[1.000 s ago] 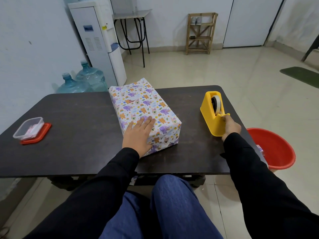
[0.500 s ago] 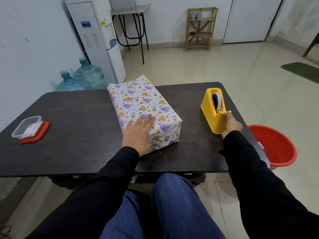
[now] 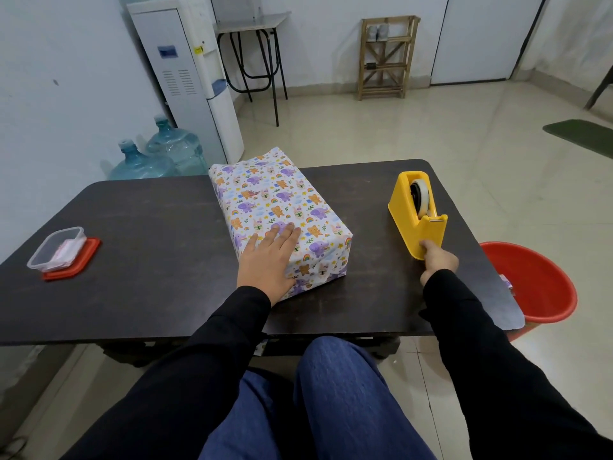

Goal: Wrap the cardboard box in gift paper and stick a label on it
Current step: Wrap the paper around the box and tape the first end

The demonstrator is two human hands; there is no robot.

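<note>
Left of the tape dispenser [image 3: 405,209], the wrapped box [image 3: 265,194] pointed away from me under my flat left hand [image 3: 268,260]. My right hand [image 3: 439,260] met the dispenser, grip unclear.

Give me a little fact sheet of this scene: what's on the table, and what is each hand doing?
Package: wrapped box, in animal-print paper, lying on the dark table
Steadying: left hand, flat on the box's near top, fingers straight
Taping: right hand, fingers curled, touching the yellow tape dispenser at its near end; grip unclear
Label: none visible on the box
Table's left: clear plastic container sitting on a red lid
Floor: red basin, right of the table
</note>
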